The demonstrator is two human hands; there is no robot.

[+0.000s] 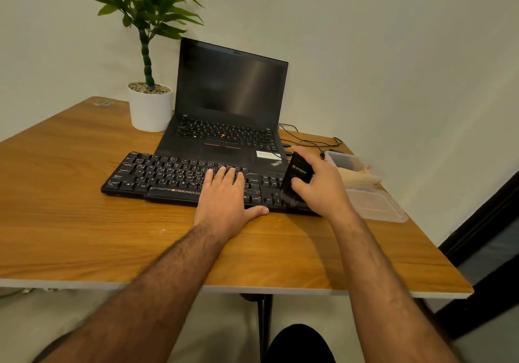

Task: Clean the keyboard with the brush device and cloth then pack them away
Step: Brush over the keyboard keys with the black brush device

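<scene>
A potted plant (150, 104) stands at the far left of the surface (84, 222), beside a laptop (227, 115). In front lies the keyboard (168, 177); the left hand (227, 194) rests flat and open on its keys, steadying it. The right hand (317, 185) has its grip closed around the brush device (297, 174), bristle end down on the right-hand keys. It looks light, rigid and smooth, best held round its middle. A clear box (351, 166) and lid (376, 202) wait at the right.

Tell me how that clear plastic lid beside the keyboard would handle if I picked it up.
The lid looks thin and see-through, so probably light and bendy. It lies flat on the table near the right edge, so a push would likely slide it, perhaps over the edge. Its low rim may be hard to pinch.
</scene>
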